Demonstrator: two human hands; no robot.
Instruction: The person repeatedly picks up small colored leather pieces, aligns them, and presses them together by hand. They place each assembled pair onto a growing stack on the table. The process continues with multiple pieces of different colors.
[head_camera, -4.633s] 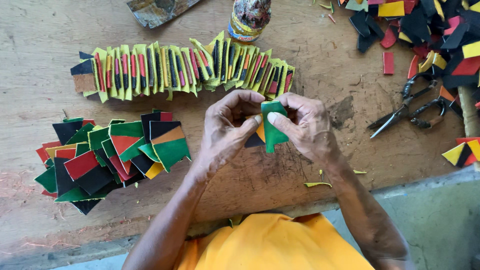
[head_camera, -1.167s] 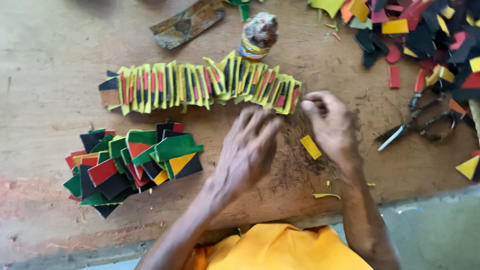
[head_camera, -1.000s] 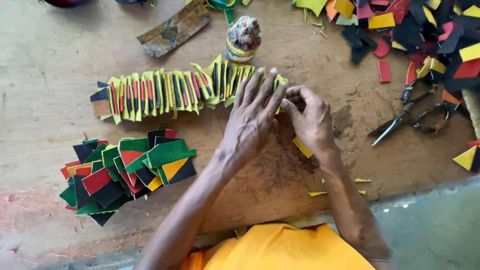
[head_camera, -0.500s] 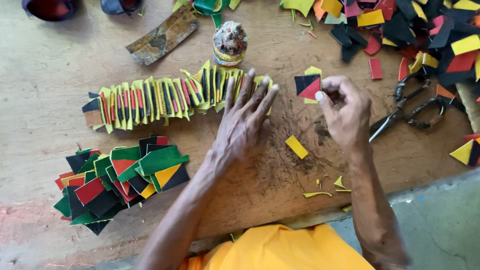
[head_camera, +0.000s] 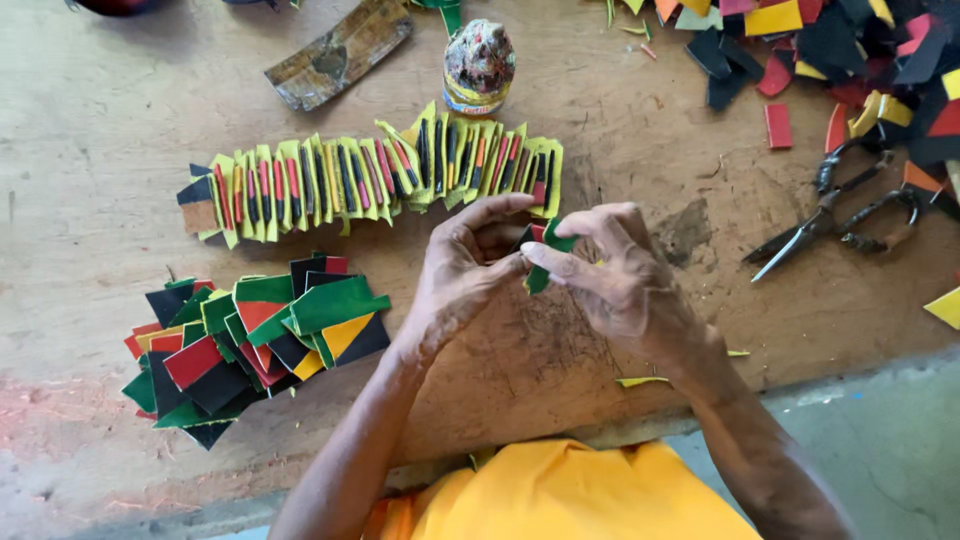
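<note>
My left hand (head_camera: 465, 270) and right hand (head_camera: 620, 280) meet near the middle of the wooden board (head_camera: 100, 120), fingers of both closed in a pinch on one small folded piece (head_camera: 540, 262) of green, black and red. At twelve o'clock from it, just beside my fingertips, lies the row of folded pieces (head_camera: 370, 180); the loose stack of squares (head_camera: 250, 340) sits at eight o'clock, the scissors (head_camera: 835, 215) at two o'clock
</note>
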